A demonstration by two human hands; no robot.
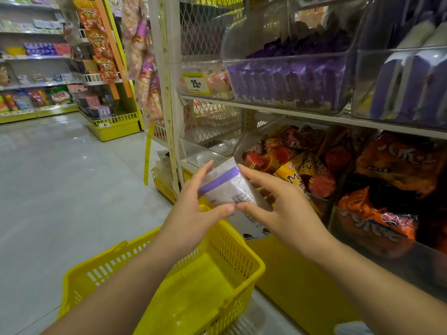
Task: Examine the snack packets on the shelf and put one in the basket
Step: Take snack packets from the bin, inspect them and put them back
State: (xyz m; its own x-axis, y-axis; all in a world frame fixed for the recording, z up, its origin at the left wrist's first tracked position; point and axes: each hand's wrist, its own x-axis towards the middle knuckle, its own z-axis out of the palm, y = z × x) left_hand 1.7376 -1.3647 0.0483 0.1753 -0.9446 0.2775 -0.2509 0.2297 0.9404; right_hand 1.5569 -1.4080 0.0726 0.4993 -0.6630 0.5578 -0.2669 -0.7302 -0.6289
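We hold the packet (227, 187) tilted above the basket (231, 249), near its far corner and beside the shelf (266, 106). The left hand (193, 211) pinches its left edge and the right hand (280, 209) pinches its right edge.

A white metal shelf (266, 106) ran across the right of the frame, carrying clear plastic bins (285, 59) of purple packets (290, 83). Below it, more bins held orange and red packets (391, 165). At lower centre, a yellow plastic basket (229, 247) stood on the pale glossy floor (60, 177).
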